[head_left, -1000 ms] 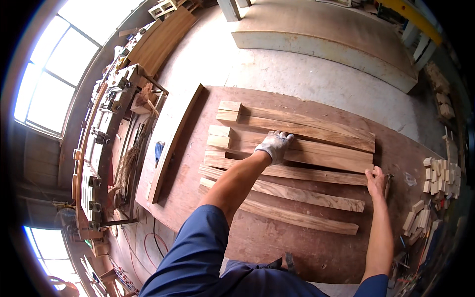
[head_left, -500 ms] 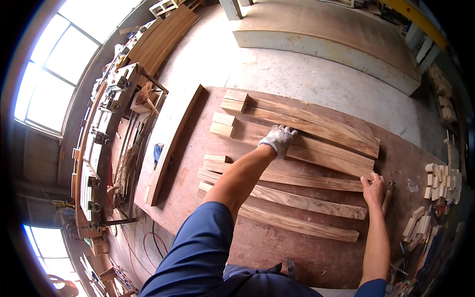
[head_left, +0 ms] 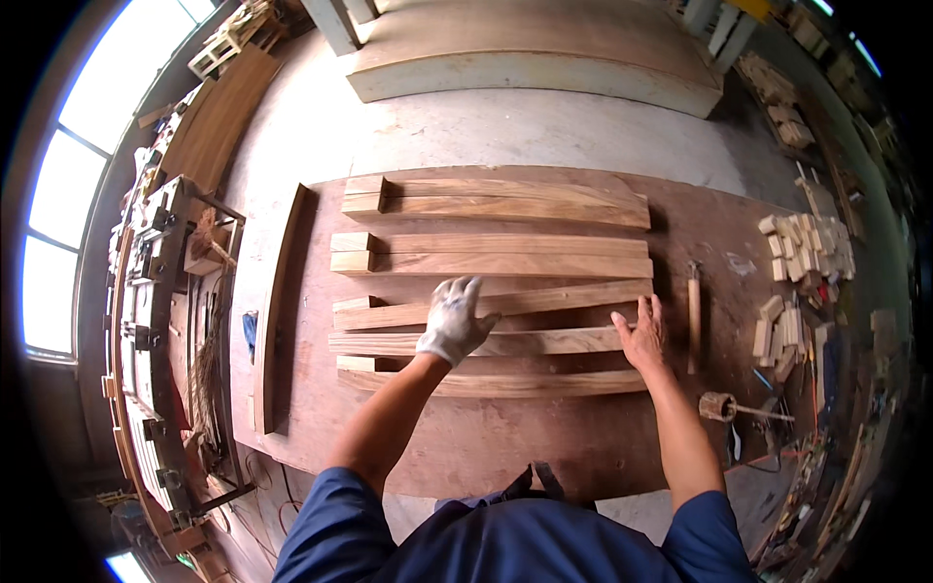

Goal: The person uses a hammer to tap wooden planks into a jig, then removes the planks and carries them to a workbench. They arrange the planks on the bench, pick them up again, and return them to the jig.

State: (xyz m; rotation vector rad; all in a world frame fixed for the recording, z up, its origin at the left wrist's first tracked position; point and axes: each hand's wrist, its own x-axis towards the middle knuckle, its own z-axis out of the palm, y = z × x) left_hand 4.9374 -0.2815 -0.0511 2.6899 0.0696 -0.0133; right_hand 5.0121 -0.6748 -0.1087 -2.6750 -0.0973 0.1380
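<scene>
Several long, slightly curved wooden pieces lie crosswise on a reddish-brown board table (head_left: 437, 447). Farthest away is a pair (head_left: 515, 206) side by side, with a second pair (head_left: 515, 262) on the near side of it. Nearer to me are three separate pieces: one slanting (head_left: 554, 298), a middle one (head_left: 559, 342) and the nearest (head_left: 525, 386). My left hand (head_left: 454, 321), in a whitish glove, is over the middle and slanting pieces with its fingers apart. My bare right hand (head_left: 641, 335) is at their right ends, fingers spread; whether it touches them I cannot tell.
A hammer (head_left: 694, 321) and a small pot (head_left: 717, 406) with a stick lie to the right, near piled small wooden blocks (head_left: 807, 248). A long beam (head_left: 279, 311) lies along the left, beside a clamp rack (head_left: 146, 321). A low platform (head_left: 535, 73) stands beyond.
My left hand has come off the second pair and back toward me, over the nearer pieces. My right hand has left that pair's end for the nearer pieces. The second pair now lies straighter; the view has turned.
</scene>
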